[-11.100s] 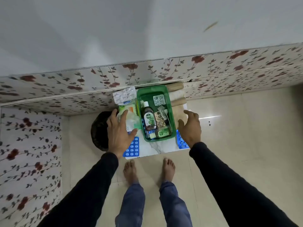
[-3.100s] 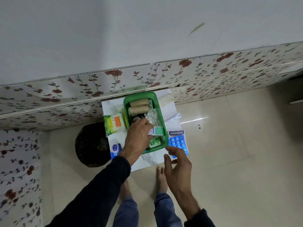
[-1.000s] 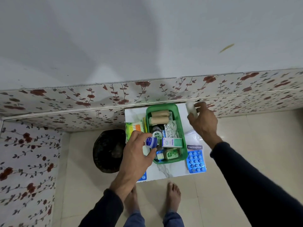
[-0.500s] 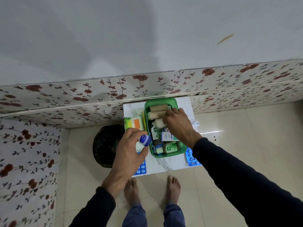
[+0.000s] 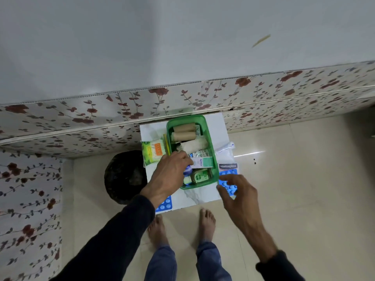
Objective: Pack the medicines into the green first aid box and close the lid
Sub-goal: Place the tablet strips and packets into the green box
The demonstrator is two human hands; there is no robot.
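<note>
The green first aid box (image 5: 215, 159) stands open on a small white table (image 5: 194, 196). Inside lie two brown bandage rolls (image 5: 183, 131), a white gauze roll (image 5: 193, 147), foil strips, a white-green carton (image 5: 204, 162) and a green bottle (image 5: 199, 176). My left hand (image 5: 169, 174) reaches into the box's near left part, fingers closed on a small blue-capped jar (image 5: 188, 170). My right hand (image 5: 237, 192) hovers with fingers apart over the blue Hansaplast pack (image 5: 228, 167) right of the box.
A green-orange cotton bud pack (image 5: 152, 153) lies left of the box, a clear plastic bag (image 5: 224, 149) right of it, a blue blister sheet (image 5: 164, 205) at the table's near left. A dark round bin (image 5: 123, 177) stands on the floor to the left. My bare feet are below the table.
My left hand has carried the blue-capped jar from beside the box into it. My right hand has left the white gauze roll in the box and drawn back to the blue pack.
</note>
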